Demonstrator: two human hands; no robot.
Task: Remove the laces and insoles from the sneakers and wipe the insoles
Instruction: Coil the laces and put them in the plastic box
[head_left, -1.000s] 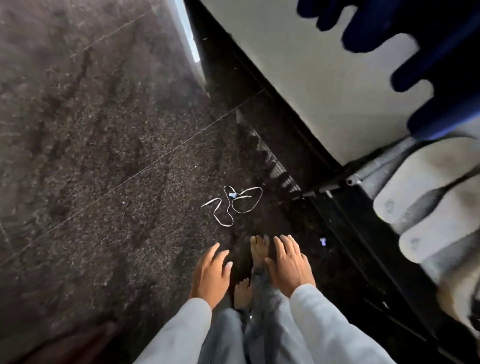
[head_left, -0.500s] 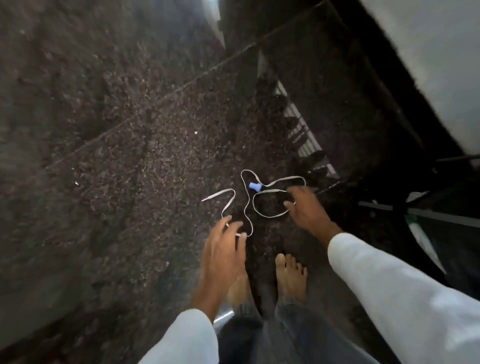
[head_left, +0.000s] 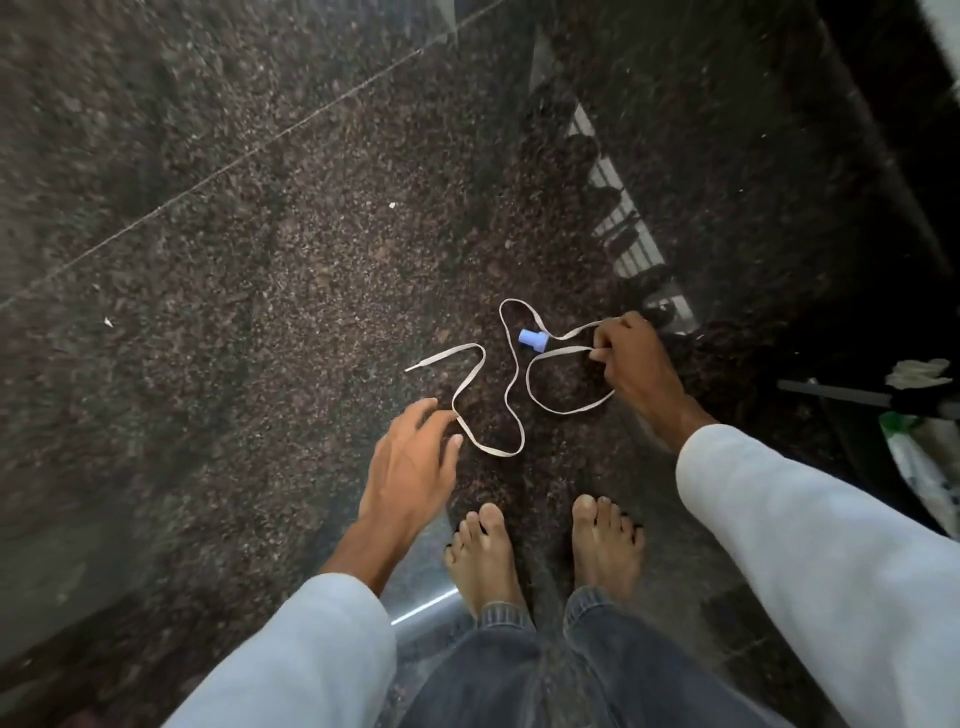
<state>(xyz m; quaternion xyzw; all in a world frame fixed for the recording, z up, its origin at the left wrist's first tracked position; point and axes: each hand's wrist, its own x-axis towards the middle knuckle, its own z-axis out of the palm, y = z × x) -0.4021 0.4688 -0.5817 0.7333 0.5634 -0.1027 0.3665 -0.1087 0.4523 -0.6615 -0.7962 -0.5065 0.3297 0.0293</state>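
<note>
Two hands reach down to one lace (head_left: 511, 387) on the floor (head_left: 234, 260).
The lace lies in loops at the frame centre, beside a small blue cap (head_left: 533, 338). The right hand (head_left: 631, 364) pinches the lace at its right loop; the left hand (head_left: 410, 462) is spread, fingertips (head_left: 457, 441) touching the lower loop.

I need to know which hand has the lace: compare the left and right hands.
The right hand is curled, pinching the white shoelace beside the small blue cap; the left hand is open, fingers spread, near a lace bend without gripping. The right reaches farther forward. Both wear pale sleeves.
</note>
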